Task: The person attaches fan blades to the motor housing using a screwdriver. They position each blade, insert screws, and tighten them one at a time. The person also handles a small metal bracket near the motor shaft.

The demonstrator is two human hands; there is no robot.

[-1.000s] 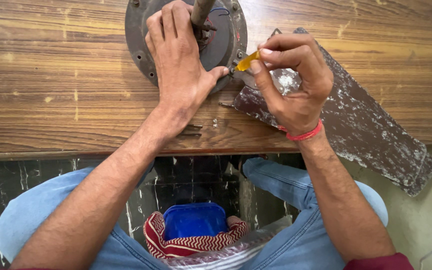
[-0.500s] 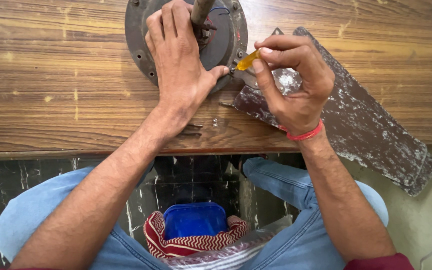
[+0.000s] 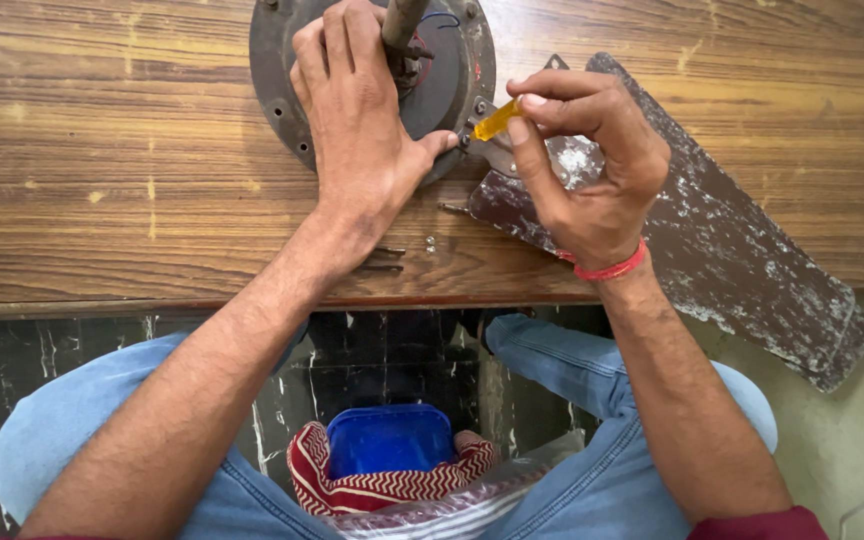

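Right hand (image 3: 592, 165) pinched yellow screwdriver (image 3: 495, 122) between thumb and fingertips, tip down at screw on motor (image 3: 452, 85) rim. Just left of that grip, left hand (image 3: 357, 125) lay pressed flat over motor, thumb stretched toward screwdriver tip, fingers spread beside rod (image 3: 402, 22), clasping nothing. Under right hand and trailing off to its right, blade (image 3: 722, 250), brown and badly flaked, bracket meeting motor at tip. All on wooden table (image 3: 102, 150). Below, between knees: blue tub (image 3: 389, 440) on red patterned cloth (image 3: 312, 475).
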